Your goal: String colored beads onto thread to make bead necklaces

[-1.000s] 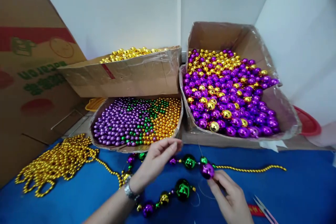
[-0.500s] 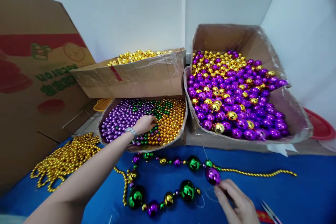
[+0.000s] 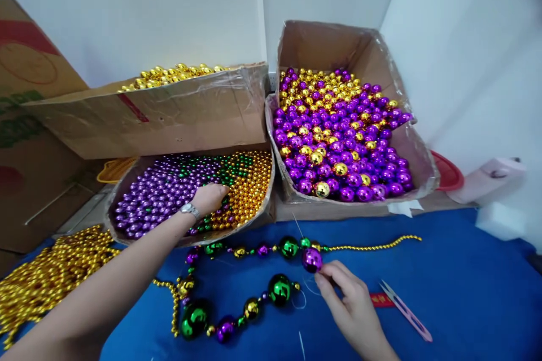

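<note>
My left hand (image 3: 210,197) reaches into the shallow box of small beads (image 3: 127,180), fingers curled down among the green and gold ones; what it grips is hidden. My right hand (image 3: 349,304) rests on the blue cloth (image 3: 466,293) and pinches the thread just beside a large purple bead (image 3: 312,259). That bead ends a strand of green, gold and purple beads (image 3: 249,282) looping across the cloth. A thin gold bead string (image 3: 372,246) runs off to the right.
A box of larger purple and gold balls (image 3: 417,149) stands at the back right, a box of gold balls (image 3: 169,107) at the back left. A heap of gold bead chain (image 3: 46,273) lies at the left. Thread snips (image 3: 404,311) lie right of my right hand.
My left hand left the strand and went up into the small-bead box, where it now stays. My right hand keeps its hold by the purple bead. The view has shifted right.
</note>
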Motion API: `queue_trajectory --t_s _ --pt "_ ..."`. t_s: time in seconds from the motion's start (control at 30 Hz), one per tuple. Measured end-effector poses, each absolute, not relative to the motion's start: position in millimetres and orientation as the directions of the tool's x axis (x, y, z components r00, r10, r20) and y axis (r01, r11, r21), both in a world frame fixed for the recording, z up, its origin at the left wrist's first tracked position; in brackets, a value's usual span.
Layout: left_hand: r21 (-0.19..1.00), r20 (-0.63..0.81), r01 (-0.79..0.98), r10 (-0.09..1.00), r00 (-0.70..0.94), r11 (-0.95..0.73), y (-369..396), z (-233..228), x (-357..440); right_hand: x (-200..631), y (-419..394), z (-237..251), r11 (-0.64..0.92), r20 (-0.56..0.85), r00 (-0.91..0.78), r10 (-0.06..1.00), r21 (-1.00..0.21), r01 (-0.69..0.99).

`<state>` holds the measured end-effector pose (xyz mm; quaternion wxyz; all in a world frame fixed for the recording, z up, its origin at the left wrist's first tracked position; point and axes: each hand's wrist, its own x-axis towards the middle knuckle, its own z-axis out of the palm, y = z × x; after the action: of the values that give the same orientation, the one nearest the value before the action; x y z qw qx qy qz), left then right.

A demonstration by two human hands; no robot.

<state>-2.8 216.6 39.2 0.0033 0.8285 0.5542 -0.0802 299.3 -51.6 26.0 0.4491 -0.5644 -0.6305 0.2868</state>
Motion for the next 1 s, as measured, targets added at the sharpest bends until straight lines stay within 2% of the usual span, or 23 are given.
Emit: queue_trajectory --t_s 0.13,0.3,0.7,1.0 --pt "-0.124 -0.117 0.906 0.913 0.391 -0.404 213.4 39.0 -3.9 299.0 -52.3 26.0 0.189 0.221 0.021 0.975 -0.877 0.443" --pt "-0.108 -0.094 0.900 0.905 0.414 -0.423 209.1 41.2 -5.2 298.8 -51.8 21.4 0.192 0.214 0.000 0.977 -0.877 0.441" --pt "0.088 -0.042 0.864 0.864 0.501 -0.496 207.6 50.0 -1.5 296.9 -53.2 18.4 0.162 0.173 -0.015 0.985 -0.888 0.431" --pt "0.162 -0.088 0.817 0.816 0.571 -0.554 204.6 47.2 5.2 293.6 -51.2 26.1 0.127 0.150 0.022 0.988 -0.895 0.427"
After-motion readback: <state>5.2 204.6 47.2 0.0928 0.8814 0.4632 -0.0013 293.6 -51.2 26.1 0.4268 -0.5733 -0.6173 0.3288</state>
